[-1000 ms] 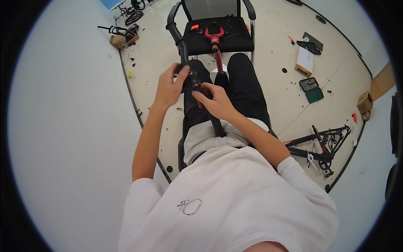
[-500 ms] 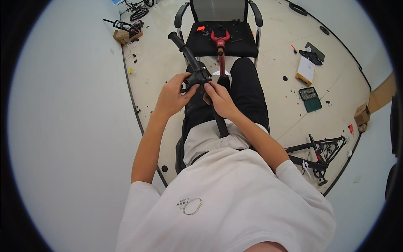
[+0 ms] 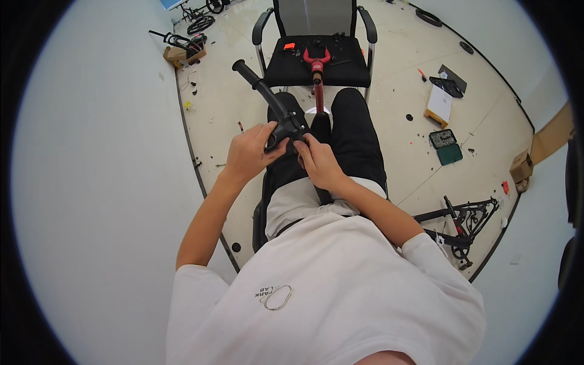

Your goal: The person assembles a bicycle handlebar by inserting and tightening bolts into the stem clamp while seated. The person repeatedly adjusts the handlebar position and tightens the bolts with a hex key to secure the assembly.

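On the near side of the chair point(image 3: 277, 73): a person sits facing it, in a white shirt point(image 3: 365, 274), with legs point(image 3: 360, 137) in black.
Left hand point(image 3: 250, 149): between the person and the chair. It is mostly closed, with fingers and thumb bent round the chunky part point(image 3: 288, 126) of a black bar point(image 3: 274, 102). Some fingertips are hidden.
Right hand point(image 3: 322, 163): also between the person and the chair. It is mostly closed, with the thumb on the bar just below the chunky part. The other fingers go behind, so I cannot tell just where they sit.
Black bar: on the near side of the chair, over the legs. It slants, with its grip point(image 3: 249, 76) up toward the chair's left side and its other end down by the belly. Little shiny bolts show on it.
Bike frame point(image 3: 456, 220): on the floor, right of the chair and nearer.
Green case point(image 3: 449, 154): open on the floor, right of the chair, with small bits inside.
Red fork point(image 3: 317, 61): at the front of the chair, two prongs toward its back.
Orange thing point(image 3: 289, 46): on the chair seat, left of the fork.
White box point(image 3: 441, 102): on the floor, right of the chair.
Cardboard box point(image 3: 176, 56): left of the chair, by the wall.
Bike wheel point(image 3: 201, 25): far off, left of the chair.
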Demonstrator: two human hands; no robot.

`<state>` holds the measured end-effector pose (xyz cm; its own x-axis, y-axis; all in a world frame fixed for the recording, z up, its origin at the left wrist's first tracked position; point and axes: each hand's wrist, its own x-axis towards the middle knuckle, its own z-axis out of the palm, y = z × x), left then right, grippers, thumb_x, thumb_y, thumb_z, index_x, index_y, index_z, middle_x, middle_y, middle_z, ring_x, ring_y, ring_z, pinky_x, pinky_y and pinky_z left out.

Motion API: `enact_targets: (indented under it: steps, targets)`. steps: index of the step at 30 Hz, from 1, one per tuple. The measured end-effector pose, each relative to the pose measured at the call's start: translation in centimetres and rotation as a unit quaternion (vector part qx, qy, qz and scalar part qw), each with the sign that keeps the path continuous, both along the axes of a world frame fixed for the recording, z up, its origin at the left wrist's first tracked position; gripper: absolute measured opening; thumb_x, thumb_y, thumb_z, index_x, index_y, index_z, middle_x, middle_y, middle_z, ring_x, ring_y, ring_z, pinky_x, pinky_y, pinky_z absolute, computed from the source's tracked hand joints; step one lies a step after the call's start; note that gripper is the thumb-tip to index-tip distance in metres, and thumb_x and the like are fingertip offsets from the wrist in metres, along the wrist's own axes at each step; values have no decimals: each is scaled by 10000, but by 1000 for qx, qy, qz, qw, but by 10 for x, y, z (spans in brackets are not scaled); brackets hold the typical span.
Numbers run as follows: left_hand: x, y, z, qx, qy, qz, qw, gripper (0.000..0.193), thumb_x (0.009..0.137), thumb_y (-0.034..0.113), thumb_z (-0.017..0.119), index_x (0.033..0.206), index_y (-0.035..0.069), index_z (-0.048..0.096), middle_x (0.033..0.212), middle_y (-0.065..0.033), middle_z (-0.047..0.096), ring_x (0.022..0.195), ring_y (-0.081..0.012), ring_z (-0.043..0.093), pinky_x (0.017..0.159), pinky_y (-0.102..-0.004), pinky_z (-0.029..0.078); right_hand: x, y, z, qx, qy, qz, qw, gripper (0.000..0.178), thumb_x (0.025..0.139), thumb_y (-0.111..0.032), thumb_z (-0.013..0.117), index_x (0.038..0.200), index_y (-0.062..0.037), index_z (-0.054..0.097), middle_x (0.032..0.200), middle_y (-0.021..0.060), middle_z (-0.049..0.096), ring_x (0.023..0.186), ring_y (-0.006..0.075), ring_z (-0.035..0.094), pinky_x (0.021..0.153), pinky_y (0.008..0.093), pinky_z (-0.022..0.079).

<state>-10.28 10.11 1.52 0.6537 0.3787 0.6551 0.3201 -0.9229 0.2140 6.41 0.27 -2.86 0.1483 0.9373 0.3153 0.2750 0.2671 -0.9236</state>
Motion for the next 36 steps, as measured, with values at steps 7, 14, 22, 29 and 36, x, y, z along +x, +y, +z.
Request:
enact_targets:
  steps: [7,14,22,29,36]
  targets:
    - [-1,17,10,-64,-24,-81,994,365,743,148,803,1036,8,637,729,-81,624,499,-163,511,470,-280,421,7,13,-9,12,96,62,993,282,997,-242,511,887,18,499,575,33,540,505,99,495,483,269,389]
    - [11,7,0,-75,1,-98,992,398,742,197,809,1042,11,625,792,-118,647,626,-254,615,535,-318,478,10,5,-11,20,132,-45,990,310,973,-285,551,1008,20,516,603,33,567,532,79,504,521,244,396]
    - [2,-4,1,-20,-33,-73,997,412,740,180,804,1060,-4,621,802,-134,650,648,-270,633,547,-335,497,25,17,3,-17,223,71,972,337,947,-230,589,1165,21,535,876,46,645,672,82,578,619,230,463]
    - [-3,-20,20,18,-39,-95,995,458,698,164,819,1076,-1,619,860,-131,658,667,-264,645,560,-321,517,27,4,17,-21,164,154,974,432,783,-159,786,1132,13,599,880,12,650,730,58,595,657,207,481]
    - [3,-26,34,129,-50,-149,979,480,687,205,832,1061,-8,619,872,-113,658,658,-234,642,554,-305,513,26,-13,30,-38,146,185,971,263,789,-78,757,1010,11,647,816,20,678,729,63,611,666,221,496]
